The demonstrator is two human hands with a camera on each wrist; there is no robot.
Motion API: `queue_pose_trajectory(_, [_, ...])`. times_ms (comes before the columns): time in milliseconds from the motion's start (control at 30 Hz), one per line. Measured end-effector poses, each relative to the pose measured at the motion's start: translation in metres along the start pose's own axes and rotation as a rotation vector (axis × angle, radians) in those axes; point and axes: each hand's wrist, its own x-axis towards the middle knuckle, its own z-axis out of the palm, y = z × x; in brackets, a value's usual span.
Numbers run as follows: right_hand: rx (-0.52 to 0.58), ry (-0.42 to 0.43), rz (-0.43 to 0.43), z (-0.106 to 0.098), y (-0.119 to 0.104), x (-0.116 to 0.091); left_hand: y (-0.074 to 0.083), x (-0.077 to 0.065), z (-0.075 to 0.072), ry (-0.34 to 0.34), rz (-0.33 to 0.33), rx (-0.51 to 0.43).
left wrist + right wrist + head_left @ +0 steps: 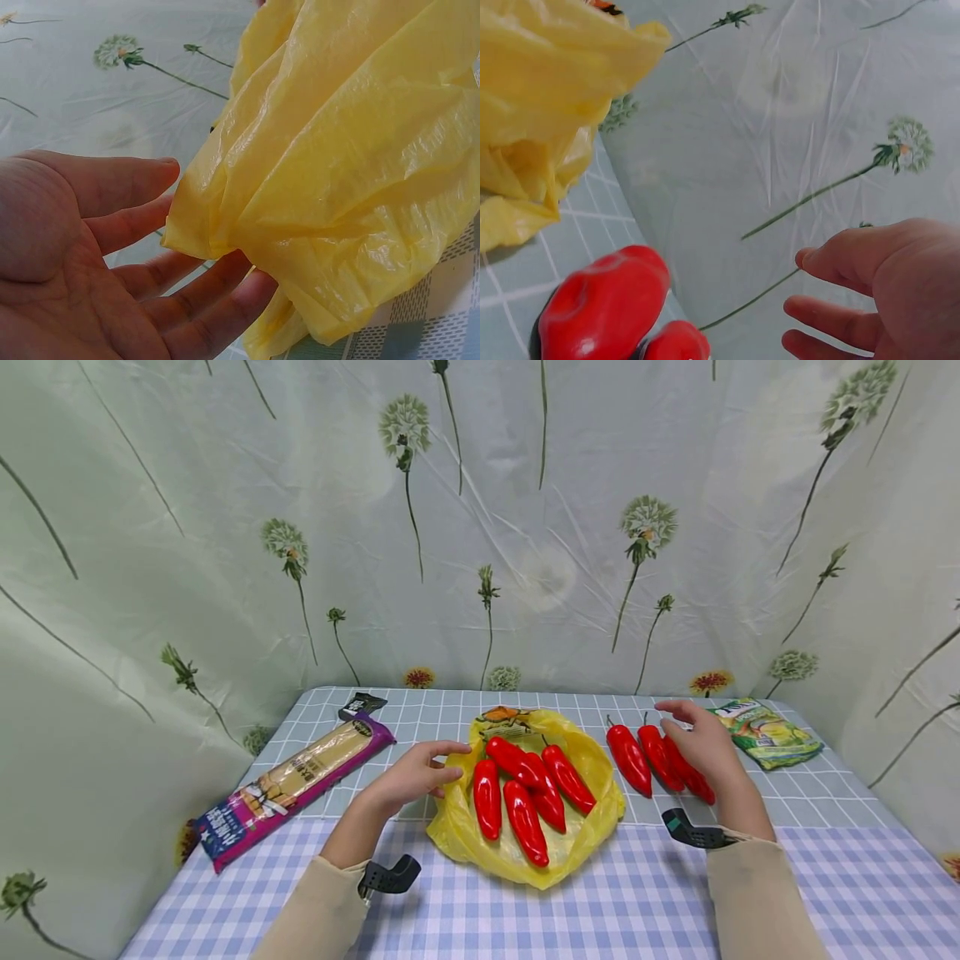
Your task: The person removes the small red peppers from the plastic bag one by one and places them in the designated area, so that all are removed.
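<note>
A yellow plastic bag (525,868) lies with its mouth spread wide, and several red peppers (523,822) show inside it. At the bag's left rim is my left hand (411,774). Its fingers are loosely extended around the edge of the yellow plastic (322,172) in the left wrist view, without a pinch. My right hand (705,747) hovers at the right with loose, spread fingers and nothing in them. It partly covers the rightmost of three red peppers (628,760) lying beside the bag. Two of them, including a nearer pepper (607,307), appear in the right wrist view.
On the left lies a long purple-edged packet (296,785), with a small black packet (362,705) behind it. A green and yellow packet (772,732) sits at the back right. A flowered curtain (525,527) rises behind the checked tablecloth (465,918).
</note>
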Motion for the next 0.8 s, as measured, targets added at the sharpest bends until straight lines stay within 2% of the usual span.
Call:
queue_pose_trajectory(367, [0.031,-0.057,-0.079,0.006,-0.020,-0.006,0.001,0.000,0.000,-0.014,0.010,0.001])
queue_pose_trajectory(567, [0.073,-0.070,-0.167,0.008,-0.032,-0.011,0.001,0.000,0.001,-0.019,0.013,0.001])
queue_pose_trajectory(800, [0.071,-0.101,-0.223,0.013,-0.047,-0.016,0.000,0.001,0.001,-0.010,0.000,0.001])
